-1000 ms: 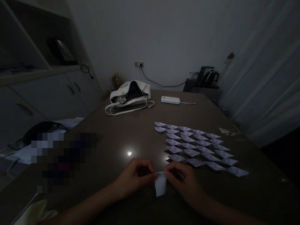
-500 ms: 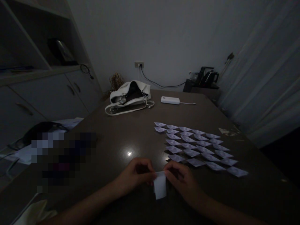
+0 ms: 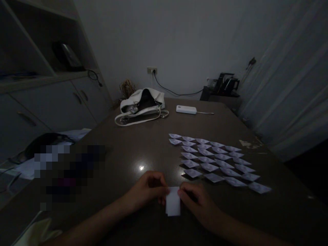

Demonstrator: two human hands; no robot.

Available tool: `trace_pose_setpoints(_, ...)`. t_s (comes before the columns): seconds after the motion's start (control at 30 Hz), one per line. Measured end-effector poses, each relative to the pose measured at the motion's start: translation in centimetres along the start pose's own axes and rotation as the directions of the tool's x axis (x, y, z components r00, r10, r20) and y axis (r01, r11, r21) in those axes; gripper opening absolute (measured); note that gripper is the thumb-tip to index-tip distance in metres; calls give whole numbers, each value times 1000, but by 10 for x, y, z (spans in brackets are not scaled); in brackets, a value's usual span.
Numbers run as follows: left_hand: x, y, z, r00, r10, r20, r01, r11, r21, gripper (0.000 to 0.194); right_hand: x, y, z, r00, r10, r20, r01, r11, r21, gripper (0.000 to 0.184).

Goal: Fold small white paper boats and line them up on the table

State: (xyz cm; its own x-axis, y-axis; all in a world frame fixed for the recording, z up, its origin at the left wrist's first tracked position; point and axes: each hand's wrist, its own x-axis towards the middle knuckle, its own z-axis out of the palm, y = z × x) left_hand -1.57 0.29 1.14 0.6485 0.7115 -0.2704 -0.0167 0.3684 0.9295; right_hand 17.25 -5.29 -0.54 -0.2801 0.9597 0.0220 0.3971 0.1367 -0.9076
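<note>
Between my two hands hangs a small folded sheet of white paper [image 3: 173, 203], its layers slightly offset at the lower left. My left hand [image 3: 151, 188] pinches its upper left edge between thumb and fingers. On the other side, my right hand [image 3: 196, 200] grips the upper right edge the same way. Just beyond my right hand, several folded paper boats [image 3: 210, 167] stand in rows on the dark table [image 3: 123, 160].
A white handbag [image 3: 142, 102] lies at the far left of the table. Right of it is a white power bank [image 3: 186, 109] with a short cable. A blurred patch [image 3: 74, 174] covers things at the left edge. Kettles [image 3: 229, 84] stand beyond the far right corner.
The folded paper has shifted slightly left and turned flatter toward me, showing more of its face. My right hand has moved a little left with it. The paper boats have not moved.
</note>
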Motion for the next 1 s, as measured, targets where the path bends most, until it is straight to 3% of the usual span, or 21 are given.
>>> trace_pose_setpoints(0.23, 1, -2, -1, 1000, -12, -3, 12, 1000, 21, 18, 1, 1, 1, 1000, 9, -21, -9, 1000, 10, 33)
trace_pose_setpoints(0.57, 2, -1, -4, 999, 28, -40, -28, 1000, 9, 23, -1, 1, -2, 995, -2, 100, -10, 993, 118, 39)
trace_pose_setpoints(1.0, 2, -1, -1, 999, 19, -39, -19, 1000, 13, 23, 0, 2, -2, 997, -32, 67, 27, 996, 81, 38)
